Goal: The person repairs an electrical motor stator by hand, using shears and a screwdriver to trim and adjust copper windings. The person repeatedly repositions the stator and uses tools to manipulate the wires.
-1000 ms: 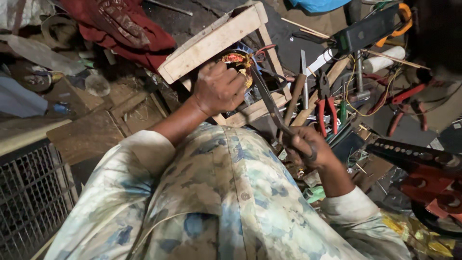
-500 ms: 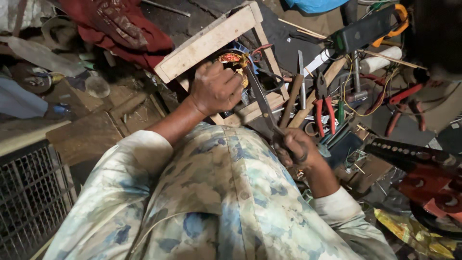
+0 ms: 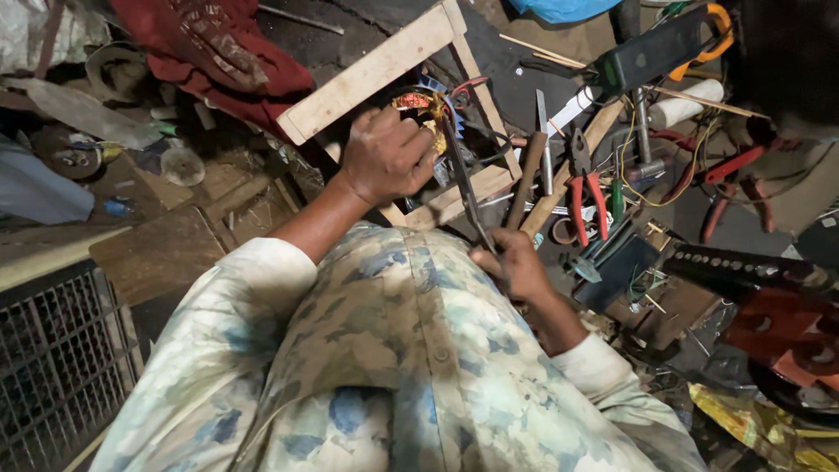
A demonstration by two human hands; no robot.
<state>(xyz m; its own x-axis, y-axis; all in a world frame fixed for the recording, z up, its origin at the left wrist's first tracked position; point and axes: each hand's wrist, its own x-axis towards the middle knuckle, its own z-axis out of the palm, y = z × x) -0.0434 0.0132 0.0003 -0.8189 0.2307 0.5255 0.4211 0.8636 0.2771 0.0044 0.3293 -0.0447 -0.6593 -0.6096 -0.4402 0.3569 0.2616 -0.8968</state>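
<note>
My left hand (image 3: pixel 384 157) is closed over a copper-wound coil (image 3: pixel 418 102) with coloured wires, which sits inside a pale wooden frame (image 3: pixel 367 79). My right hand (image 3: pixel 517 265) is nearer my body and grips a long thin metal tool (image 3: pixel 463 183). The tool's shaft slants up toward the coil, and its tip is next to my left hand's fingers. A brown wooden handle (image 3: pixel 526 179) lies just right of the shaft. My patterned shirt fills the lower part of the view and hides what lies under it.
Red-handled pliers (image 3: pixel 585 188), loose wires and several hand tools crowd the right side. A dark meter with an orange clamp (image 3: pixel 664 44) lies at the top right. Red cloth (image 3: pixel 210 52) is at the top left, a metal mesh grille (image 3: pixel 52 367) at the bottom left.
My right hand has drawn back a little toward my body with the thin tool still in it. My left hand has stayed on the coil.
</note>
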